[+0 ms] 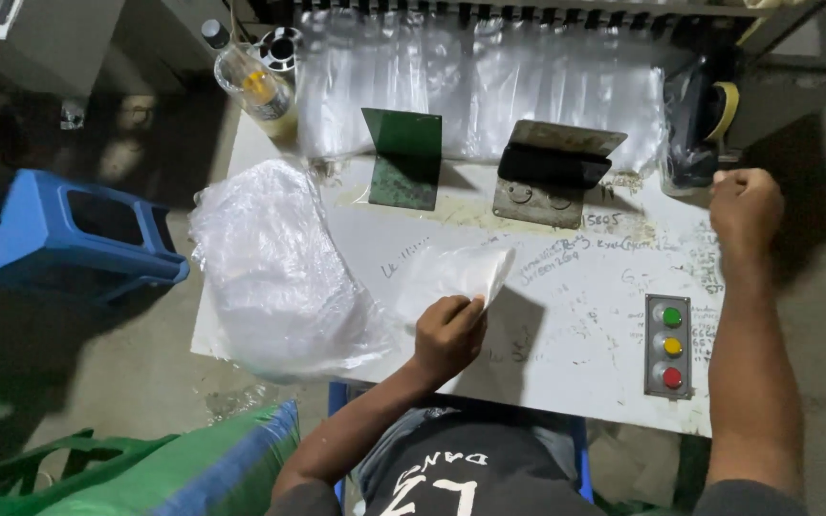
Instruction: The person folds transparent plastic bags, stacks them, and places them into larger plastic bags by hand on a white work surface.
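Here, near the middle of the frame, the left hand pinches a thin clear bag that spreads up and left from it over the white table. The right hand, far right, is a closed fist.

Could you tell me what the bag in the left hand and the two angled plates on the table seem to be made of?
Bag: thin clear plastic film, glossy, see-through and crinkled. Green plate: probably painted sheet metal, its paint scuffed. Dark plate: likely bare or worn metal, dull grey, with screw heads on its base.
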